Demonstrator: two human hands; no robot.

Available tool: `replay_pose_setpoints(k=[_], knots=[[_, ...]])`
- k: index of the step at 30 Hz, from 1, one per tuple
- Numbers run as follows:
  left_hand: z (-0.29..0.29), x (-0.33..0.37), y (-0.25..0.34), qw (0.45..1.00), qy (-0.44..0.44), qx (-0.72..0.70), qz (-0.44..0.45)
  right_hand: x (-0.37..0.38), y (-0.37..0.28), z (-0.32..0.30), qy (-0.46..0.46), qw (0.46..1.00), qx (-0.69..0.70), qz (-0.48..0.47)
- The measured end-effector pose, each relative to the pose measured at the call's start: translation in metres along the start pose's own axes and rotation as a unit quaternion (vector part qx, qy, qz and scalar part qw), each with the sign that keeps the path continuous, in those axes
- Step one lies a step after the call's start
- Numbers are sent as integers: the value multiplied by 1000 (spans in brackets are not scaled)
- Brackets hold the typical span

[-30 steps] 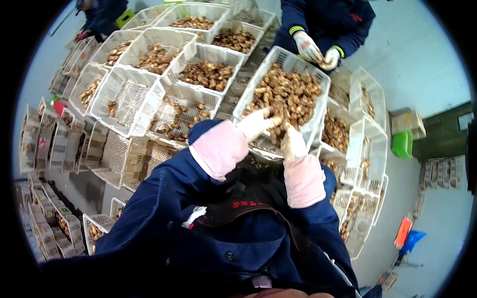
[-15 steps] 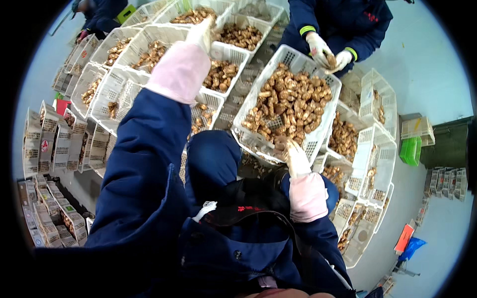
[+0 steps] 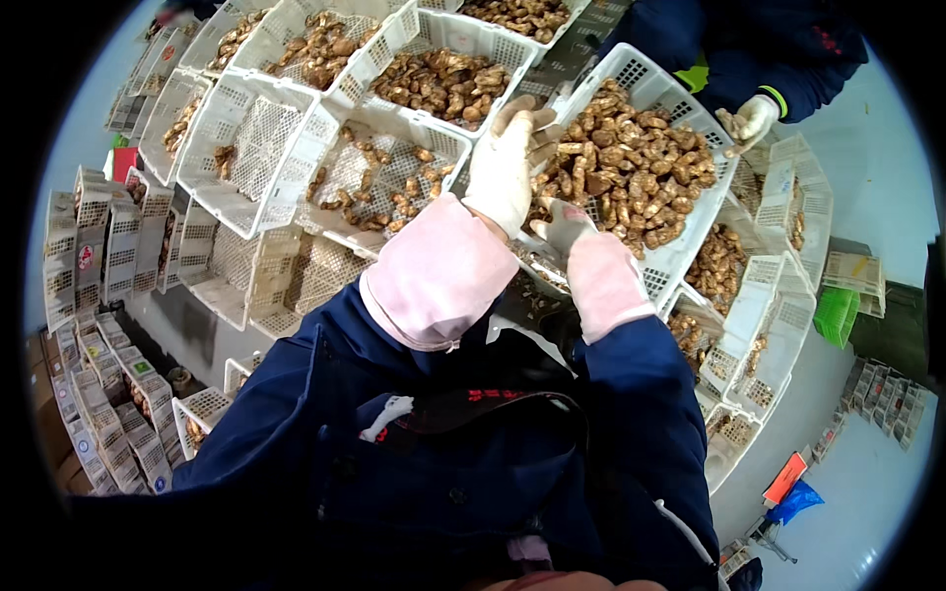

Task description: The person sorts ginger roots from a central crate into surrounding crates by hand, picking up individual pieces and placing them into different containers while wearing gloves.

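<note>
A white perforated crate (image 3: 680, 261) full of brown mushrooms (image 3: 641, 163) stands tilted in front of me. My left hand (image 3: 503, 172), in a dirty white glove with a pink cuff, is at the crate's left edge, its fingers stretched out and apart, and I see nothing held in them. My right hand (image 3: 567, 225), gloved the same way, is at the crate's near left corner. Its fingers are bent together beside the mushrooms; what lies between them cannot be made out. Across the crate, another person's gloved hand (image 3: 757, 120) holds a mushroom (image 3: 731, 124).
On the left, a white crate (image 3: 463, 138) holds sorted mushrooms and a nearer crate (image 3: 345, 231) holds a few. More crates (image 3: 764, 286) stand on the right. Stacked crates (image 3: 89, 251) line the far left. A green basket (image 3: 836, 313) stands at the right.
My left hand has come back from the far left crates to the mushroom-filled crate. My right hand has stayed by its near edge. The other person's hands have moved apart.
</note>
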State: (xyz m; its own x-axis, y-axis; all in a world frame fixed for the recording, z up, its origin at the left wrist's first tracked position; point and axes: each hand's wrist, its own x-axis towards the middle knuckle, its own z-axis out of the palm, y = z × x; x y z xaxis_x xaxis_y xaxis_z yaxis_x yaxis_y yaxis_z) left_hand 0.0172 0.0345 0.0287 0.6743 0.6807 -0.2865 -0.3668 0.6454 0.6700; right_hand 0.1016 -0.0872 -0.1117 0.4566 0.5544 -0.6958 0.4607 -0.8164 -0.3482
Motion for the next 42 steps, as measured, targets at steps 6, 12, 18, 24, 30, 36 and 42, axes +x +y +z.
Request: replay_pose_setpoints(k=[6,12,18,24,30,36,42], knots=[[-17,9,-1,995,-54,59,-54,13,-7,-1,-84,989,-121,10],[-14,6,9,737,-347,573,93,-73,62,-14,108,940,320,-51],[-8,-46,-1,593,-496,596,219,-184,26,-25,33,755,646,-111],[-8,-78,-11,716,-346,601,73,-218,26,-16,175,724,649,-154],[-19,-100,-10,834,-403,326,-190,-217,1,4,205,737,622,-167],[-10,-119,3,859,-327,255,-299,-218,-4,3,98,639,731,-218],[-18,-105,-13,849,-366,214,-314,-250,-29,-18,95,598,770,-201]])
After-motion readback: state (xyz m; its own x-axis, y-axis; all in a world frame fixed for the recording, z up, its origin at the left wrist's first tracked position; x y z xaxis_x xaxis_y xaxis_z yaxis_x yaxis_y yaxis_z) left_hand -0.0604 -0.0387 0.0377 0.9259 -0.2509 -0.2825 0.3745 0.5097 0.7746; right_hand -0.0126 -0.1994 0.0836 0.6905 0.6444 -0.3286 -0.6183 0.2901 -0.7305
